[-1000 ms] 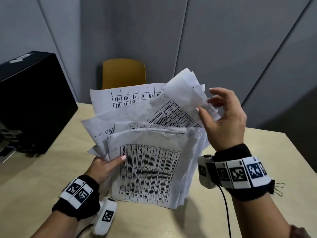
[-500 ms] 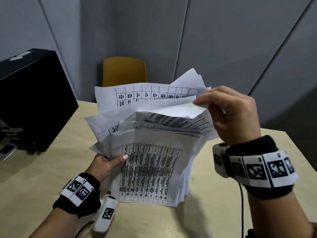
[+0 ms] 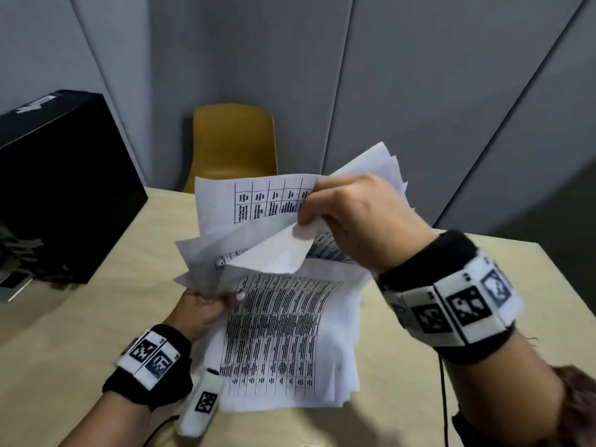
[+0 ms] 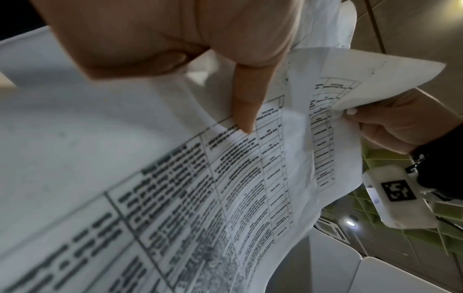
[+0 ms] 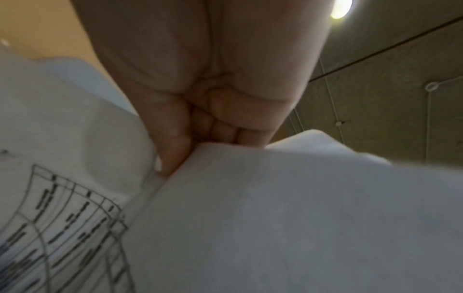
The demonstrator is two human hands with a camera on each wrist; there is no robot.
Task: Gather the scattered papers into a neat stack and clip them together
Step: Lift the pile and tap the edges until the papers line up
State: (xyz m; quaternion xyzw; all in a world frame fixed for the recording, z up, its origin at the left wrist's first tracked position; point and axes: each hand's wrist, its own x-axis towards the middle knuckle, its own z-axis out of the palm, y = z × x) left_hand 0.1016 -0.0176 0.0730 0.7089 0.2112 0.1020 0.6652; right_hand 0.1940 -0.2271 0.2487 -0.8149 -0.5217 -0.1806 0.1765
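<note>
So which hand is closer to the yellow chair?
The right hand. It is raised, pinching the top of the papers just below and right of the yellow chair. The left hand grips the papers' lower left edge, down by the table.

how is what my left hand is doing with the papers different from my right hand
The left hand grips the papers at their lower left edge, thumb on the front sheet. The right hand pinches sheets at the top, knuckles up, and sits higher. Both hold paper.
</note>
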